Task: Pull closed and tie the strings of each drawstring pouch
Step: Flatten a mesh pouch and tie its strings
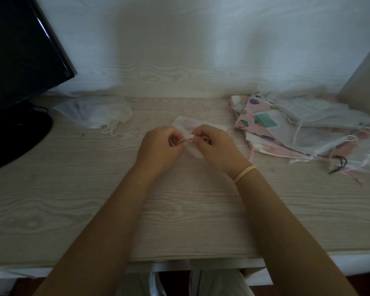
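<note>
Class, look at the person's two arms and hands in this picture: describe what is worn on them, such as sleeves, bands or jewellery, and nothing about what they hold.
Both forearms are bare, with no sleeves in view. The right wrist carries a thin, pale cream band, like a plain elastic loop. The left hand and its wrist wear nothing visible. No rings or watch show on the right hand either, though the fingers are partly hidden.

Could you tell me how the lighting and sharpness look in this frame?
Head view: dim, bluish light; soft shadows on the back wall; wide-angle bending at the monitor; both hands and the pouch strings slightly soft.
</note>
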Available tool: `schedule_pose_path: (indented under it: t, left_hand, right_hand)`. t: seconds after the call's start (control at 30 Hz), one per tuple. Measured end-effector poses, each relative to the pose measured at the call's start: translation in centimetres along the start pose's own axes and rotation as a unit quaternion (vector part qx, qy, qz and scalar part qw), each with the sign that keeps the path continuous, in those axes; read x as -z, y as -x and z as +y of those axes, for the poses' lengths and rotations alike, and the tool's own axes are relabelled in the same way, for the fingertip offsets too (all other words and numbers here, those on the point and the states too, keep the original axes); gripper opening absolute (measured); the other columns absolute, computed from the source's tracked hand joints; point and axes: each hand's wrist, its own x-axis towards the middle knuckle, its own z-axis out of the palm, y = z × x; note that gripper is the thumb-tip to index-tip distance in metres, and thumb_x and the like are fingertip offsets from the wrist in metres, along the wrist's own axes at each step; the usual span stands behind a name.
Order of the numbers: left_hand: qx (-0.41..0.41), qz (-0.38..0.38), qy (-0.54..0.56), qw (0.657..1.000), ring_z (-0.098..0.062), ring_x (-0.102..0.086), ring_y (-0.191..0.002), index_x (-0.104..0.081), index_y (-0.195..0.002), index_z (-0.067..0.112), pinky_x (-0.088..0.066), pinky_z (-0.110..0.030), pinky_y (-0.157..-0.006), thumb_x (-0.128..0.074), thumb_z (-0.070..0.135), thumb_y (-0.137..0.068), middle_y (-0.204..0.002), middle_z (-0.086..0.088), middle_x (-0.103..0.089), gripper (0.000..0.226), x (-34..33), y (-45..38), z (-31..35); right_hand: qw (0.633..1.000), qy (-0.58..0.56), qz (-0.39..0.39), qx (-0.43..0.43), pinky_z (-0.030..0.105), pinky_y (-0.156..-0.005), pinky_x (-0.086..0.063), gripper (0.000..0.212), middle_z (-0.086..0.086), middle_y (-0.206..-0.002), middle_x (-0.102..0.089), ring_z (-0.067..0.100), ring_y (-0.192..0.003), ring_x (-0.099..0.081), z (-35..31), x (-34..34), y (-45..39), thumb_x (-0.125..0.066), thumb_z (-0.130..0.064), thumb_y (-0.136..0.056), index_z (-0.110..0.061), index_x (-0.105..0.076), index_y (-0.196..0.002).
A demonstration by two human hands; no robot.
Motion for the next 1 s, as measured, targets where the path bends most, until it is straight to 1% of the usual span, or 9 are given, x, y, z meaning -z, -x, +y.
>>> schedule_pose_path:
  t: [0.1,0.2,0.27,0.33,0.4,0.5,0.73,0.87,1.0]
  left_hand:
    - [0.019,0.021,0.053,0.998,0.000,-0.056,-0.062,-0.067,-0.083,0.024,-0.047,-0.022,-0.063,-0.073,0.018,-0.079,-0.070,0.016,-0.061,0.009,0.0,-0.1,0.0]
    - [0.003,0.021,0.104,0.994,-0.004,-0.061,-0.075,-0.064,-0.099,0.025,-0.043,-0.015,-0.066,-0.069,0.025,-0.072,-0.094,0.009,-0.063,0.028,-0.1,0.2,0.1]
    - [-0.036,0.042,0.091,0.994,-0.003,-0.055,-0.079,-0.063,-0.099,0.025,-0.036,-0.007,-0.065,-0.063,0.036,-0.064,-0.098,0.007,-0.056,0.037,-0.1,0.2,0.0]
    - [-0.071,0.063,0.071,0.993,-0.005,-0.049,-0.073,-0.063,-0.090,0.025,-0.032,-0.006,-0.063,-0.069,0.033,-0.064,-0.091,0.005,-0.052,0.028,0.0,0.2,0.1]
    - [-0.085,0.063,0.069,0.992,-0.009,-0.049,-0.064,-0.063,-0.080,0.024,-0.032,-0.009,-0.059,-0.078,0.020,-0.067,-0.080,0.005,-0.052,0.021,0.0,0.2,0.1]
    - [-0.100,0.039,0.074,0.991,-0.013,-0.054,-0.058,-0.069,-0.078,0.022,-0.038,-0.015,-0.056,-0.080,0.018,-0.072,-0.073,0.008,-0.059,0.013,-0.3,0.3,0.3]
    - [-0.043,0.025,0.065,0.997,-0.010,-0.062,-0.064,-0.074,-0.082,0.029,-0.049,-0.022,-0.060,-0.080,0.024,-0.077,-0.077,0.013,-0.070,0.009,-0.1,0.2,0.3]
    - [-0.004,0.027,0.089,0.996,-0.002,-0.056,-0.060,-0.072,-0.077,0.028,-0.042,-0.012,-0.057,-0.078,0.022,-0.079,-0.068,0.017,-0.064,0.009,0.0,0.2,0.5]
    - [0.056,-0.032,0.111,0.992,0.002,-0.048,-0.059,-0.060,-0.075,0.024,-0.036,-0.008,-0.054,-0.065,0.019,-0.088,-0.070,0.013,-0.057,0.015,0.0,0.0,0.5]
  right_hand:
    - [0.983,-0.149,-0.022,-0.102,0.021,-0.061,-0.037,0.011,-0.004,-0.069,-0.054,0.006,-0.062,-0.045,-0.2,0.2,-0.1,-0.058,-0.012,-0.091,-0.010,-0.063,-0.081]
    - [0.970,-0.196,-0.032,-0.143,0.024,-0.059,-0.036,0.020,-0.008,-0.059,-0.051,0.006,-0.056,-0.044,-0.2,-0.3,-0.1,-0.058,-0.012,-0.090,-0.017,-0.060,-0.071]
    - [0.965,-0.206,-0.036,-0.157,0.026,-0.058,-0.034,0.020,-0.007,-0.057,-0.050,0.007,-0.055,-0.043,-0.3,-0.5,0.0,-0.057,-0.012,-0.090,-0.017,-0.058,-0.070]
    - [0.962,-0.215,-0.038,-0.164,0.026,-0.058,-0.033,0.019,-0.003,-0.059,-0.049,0.009,-0.056,-0.042,-0.3,-0.3,-0.1,-0.057,-0.011,-0.090,-0.015,-0.058,-0.071]
    - [0.957,-0.233,-0.039,-0.166,0.025,-0.056,-0.032,0.018,0.000,-0.060,-0.048,0.009,-0.055,-0.041,-0.3,-0.3,-0.1,-0.055,-0.010,-0.091,-0.011,-0.058,-0.073]
    - [0.950,-0.261,-0.038,-0.169,0.022,-0.052,-0.030,0.012,0.004,-0.062,-0.045,0.008,-0.054,-0.038,-0.5,-0.2,0.1,-0.052,-0.008,-0.092,-0.004,-0.061,-0.084]
    - [0.953,-0.254,-0.048,-0.156,0.022,-0.054,-0.031,0.016,0.008,-0.064,-0.047,0.009,-0.055,-0.040,-0.5,0.0,0.3,-0.055,-0.008,-0.091,0.001,-0.064,-0.082]
    - [0.955,-0.250,-0.041,-0.157,0.019,-0.060,-0.045,0.012,0.003,-0.070,-0.062,0.007,-0.061,-0.055,-0.4,0.4,0.3,-0.060,-0.005,-0.089,-0.010,-0.070,-0.085]
    - [0.966,-0.203,0.028,-0.157,0.021,-0.063,-0.049,0.010,0.009,-0.075,-0.070,0.006,-0.060,-0.063,-0.2,0.6,0.2,-0.065,-0.002,-0.085,-0.007,-0.072,-0.090]
